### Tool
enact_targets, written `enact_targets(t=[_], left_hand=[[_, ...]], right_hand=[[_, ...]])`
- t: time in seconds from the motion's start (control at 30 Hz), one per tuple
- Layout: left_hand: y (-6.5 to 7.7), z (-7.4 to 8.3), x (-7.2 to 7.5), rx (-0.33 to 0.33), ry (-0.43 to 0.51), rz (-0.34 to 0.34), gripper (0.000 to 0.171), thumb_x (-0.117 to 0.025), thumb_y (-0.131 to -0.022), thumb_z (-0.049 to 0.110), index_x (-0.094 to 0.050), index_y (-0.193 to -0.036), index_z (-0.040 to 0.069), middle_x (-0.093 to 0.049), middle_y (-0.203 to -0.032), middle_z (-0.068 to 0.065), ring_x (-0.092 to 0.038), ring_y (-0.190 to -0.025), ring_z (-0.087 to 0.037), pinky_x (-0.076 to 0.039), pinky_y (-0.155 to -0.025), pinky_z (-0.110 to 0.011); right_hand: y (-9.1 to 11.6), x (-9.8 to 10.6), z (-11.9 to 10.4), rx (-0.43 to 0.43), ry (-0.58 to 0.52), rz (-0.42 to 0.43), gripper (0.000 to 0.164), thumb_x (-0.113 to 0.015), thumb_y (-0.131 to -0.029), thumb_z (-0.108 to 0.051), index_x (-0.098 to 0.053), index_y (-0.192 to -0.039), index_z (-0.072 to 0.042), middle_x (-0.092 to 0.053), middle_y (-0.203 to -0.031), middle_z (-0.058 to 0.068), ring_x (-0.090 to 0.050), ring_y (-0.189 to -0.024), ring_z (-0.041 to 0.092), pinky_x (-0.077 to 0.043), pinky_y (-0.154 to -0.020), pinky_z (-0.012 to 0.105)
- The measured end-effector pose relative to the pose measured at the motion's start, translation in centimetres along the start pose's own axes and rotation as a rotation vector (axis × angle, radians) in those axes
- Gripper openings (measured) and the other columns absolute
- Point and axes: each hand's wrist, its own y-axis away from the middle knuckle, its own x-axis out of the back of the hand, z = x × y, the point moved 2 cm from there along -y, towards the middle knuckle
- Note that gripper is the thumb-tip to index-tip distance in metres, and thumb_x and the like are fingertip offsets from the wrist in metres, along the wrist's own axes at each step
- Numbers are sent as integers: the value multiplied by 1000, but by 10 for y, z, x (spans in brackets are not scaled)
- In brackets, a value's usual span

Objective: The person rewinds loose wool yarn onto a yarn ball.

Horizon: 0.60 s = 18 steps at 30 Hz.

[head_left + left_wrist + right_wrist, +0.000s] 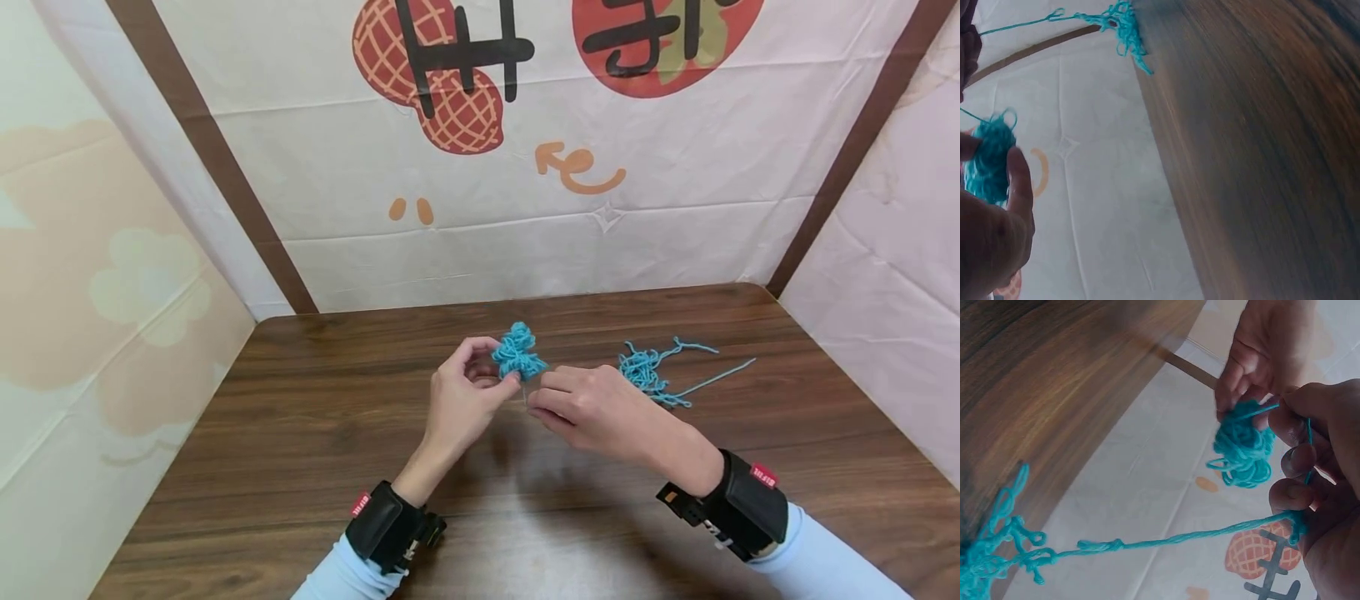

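A small turquoise bundle of wound yarn (517, 350) is pinched between the thumb and fingers of my left hand (467, 392), above the table. My right hand (600, 412) is close beside it, to the right, and pinches a strand of the same yarn. In the right wrist view that strand runs taut from the yarn bundle (1244, 444) to the right fingertips, then passes down through the curled fingers (1300, 459). From there a strand leads to a loose tangle of yarn (985, 569). The head view has this tangle (648, 371) on the table, partly behind the right hand.
The dark wooden table (315, 467) stands against a white printed cloth wall (675, 167), with cloth at both sides too. Two loose yarn ends (720, 377) stretch rightward from the tangle. Each wrist wears a black strapped device (390, 527).
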Motion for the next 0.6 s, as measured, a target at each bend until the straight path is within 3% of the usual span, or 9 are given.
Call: enact_targets(t=[0.13,0.33,0.6], left_hand=[[8,-1,-1,-26,-34,-124,35,-81,-83,9,-64,-114,13,-72,-103,-7,-72,-90,-14,-63,-77,-23],[24,-4,2,-18,-22,-304,36,-78,-82,2,-65,-114,14,-71,-104,-8,-70,-90,-15,-63,-78,-22],[39,-2,7,-34,-11,-394,38,-78,-82,2,-64,-115,15,-70,-106,-9,-70,-90,-16,-62,-80,-23]], right_hand=[[-2,7,-3,-2,19,-12,5,-71,-96,-18,-74,-95,-14,-68,-84,-5,-64,-73,6,-54,-60,18],[-2,13,-3,-21,14,-17,19,-85,-80,-11,-75,-95,-13,-67,-82,-5,-61,-71,6,-52,-59,15],[-1,15,-5,-27,-49,22,19,-86,-78,-9,-75,-94,-12,-65,-78,-5,-59,-67,3,-49,-58,10]])
